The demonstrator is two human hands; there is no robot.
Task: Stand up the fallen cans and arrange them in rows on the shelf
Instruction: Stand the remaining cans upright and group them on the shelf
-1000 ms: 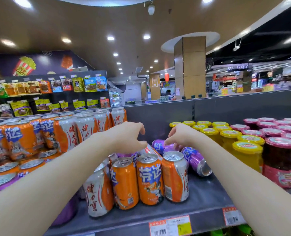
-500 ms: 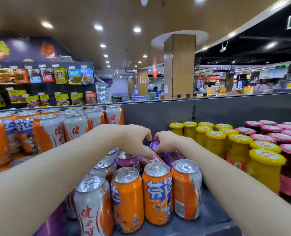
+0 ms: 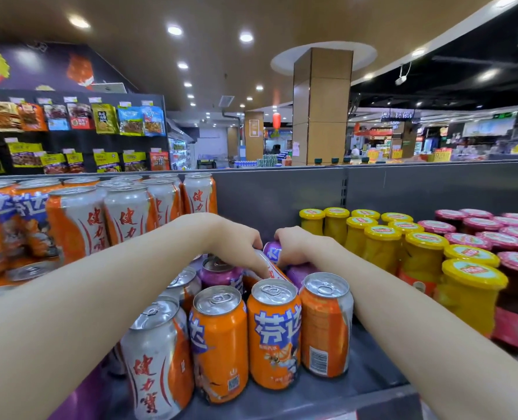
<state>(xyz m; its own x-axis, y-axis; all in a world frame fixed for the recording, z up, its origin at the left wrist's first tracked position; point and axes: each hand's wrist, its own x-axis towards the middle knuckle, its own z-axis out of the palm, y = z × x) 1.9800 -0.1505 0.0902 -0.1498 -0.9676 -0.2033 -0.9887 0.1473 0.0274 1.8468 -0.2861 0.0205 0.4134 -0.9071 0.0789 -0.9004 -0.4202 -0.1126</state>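
Now: left hand [image 3: 236,244] fingers clamped on tipped orange-white can [image 3: 268,268], long axis leaning toward 11 o'clock; right hand [image 3: 300,247] fingers wrapped on purple can [image 3: 272,249] at 12, behind front row.

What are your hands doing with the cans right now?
Left hand on a tipped white-and-orange can. Right hand on a fallen purple can. Front row of standing cans blocks the view of both grips.

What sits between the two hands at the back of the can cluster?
In the head view, a tilted purple can shows between the left hand and right hand, both touching it.
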